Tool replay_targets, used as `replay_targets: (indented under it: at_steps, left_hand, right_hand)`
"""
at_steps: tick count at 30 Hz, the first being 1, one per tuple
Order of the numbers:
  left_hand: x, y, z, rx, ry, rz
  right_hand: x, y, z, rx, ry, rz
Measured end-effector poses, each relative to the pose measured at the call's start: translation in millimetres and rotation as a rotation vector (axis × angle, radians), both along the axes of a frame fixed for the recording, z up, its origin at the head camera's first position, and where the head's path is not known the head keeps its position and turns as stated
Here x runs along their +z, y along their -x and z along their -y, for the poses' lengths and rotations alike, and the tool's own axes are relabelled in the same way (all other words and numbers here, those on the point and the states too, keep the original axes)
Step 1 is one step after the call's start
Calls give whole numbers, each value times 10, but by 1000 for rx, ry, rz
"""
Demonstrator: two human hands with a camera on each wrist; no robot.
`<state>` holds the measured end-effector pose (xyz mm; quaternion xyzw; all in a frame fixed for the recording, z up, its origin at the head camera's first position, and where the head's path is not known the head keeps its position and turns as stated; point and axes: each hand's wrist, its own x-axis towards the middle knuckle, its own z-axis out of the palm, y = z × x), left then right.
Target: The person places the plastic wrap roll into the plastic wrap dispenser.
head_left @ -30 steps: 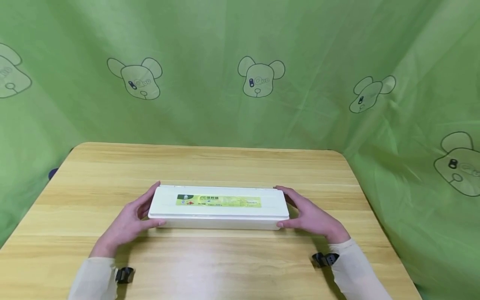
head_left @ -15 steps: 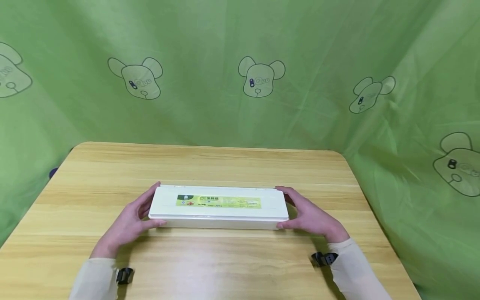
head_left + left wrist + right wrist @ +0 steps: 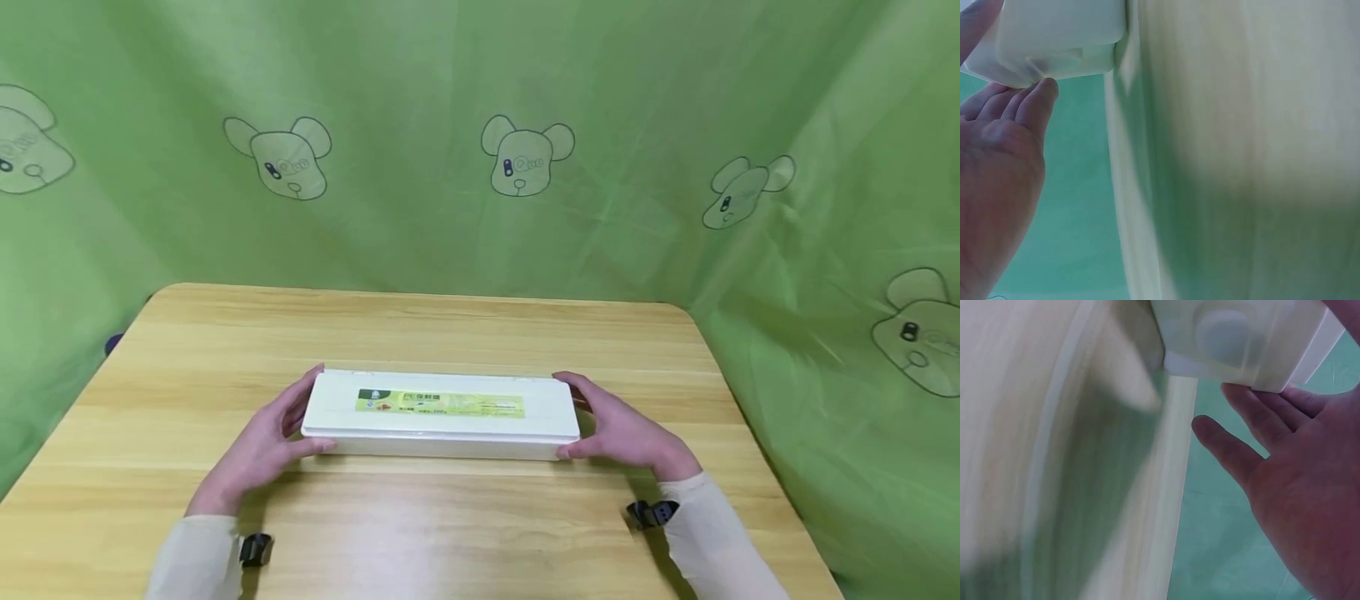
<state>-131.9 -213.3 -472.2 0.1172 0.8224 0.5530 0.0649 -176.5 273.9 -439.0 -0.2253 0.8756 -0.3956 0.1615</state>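
Note:
A long white cling film box (image 3: 441, 425), with a yellow-green printed label on its lid, lies crosswise on the wooden table in the head view. Its lid is down. My left hand (image 3: 258, 443) grips the left end, thumb at the front corner and fingers round the back. At the opposite end my right hand (image 3: 626, 429) holds the box the same way. In the left wrist view the left fingertips (image 3: 1038, 103) touch the white end of the box. The right wrist view has a round shape showing through the box's end (image 3: 1225, 334), with the little finger off it.
The pale wooden table (image 3: 450, 533) has rounded far corners. Behind it and along both sides hangs a green curtain (image 3: 405, 217) printed with cartoon bear heads. Black wrist straps (image 3: 257, 550) show at the cream sleeves (image 3: 197, 558).

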Motion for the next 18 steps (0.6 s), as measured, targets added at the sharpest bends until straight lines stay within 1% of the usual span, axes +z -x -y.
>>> replay_targets:
  at_steps: [6, 12, 18]
  left_hand:
    - [-5, 16, -17, -5, 2, 2]
    - [1, 29, -21, -15, -12, -14]
    - [16, 5, -9, -13, -7, -12]
  right_hand:
    - [-22, -15, -30, 3, 21, 6]
    - [-42, -41, -47, -8, 30, 9]
    - [-51, -66, -30, -10, 31, 13]
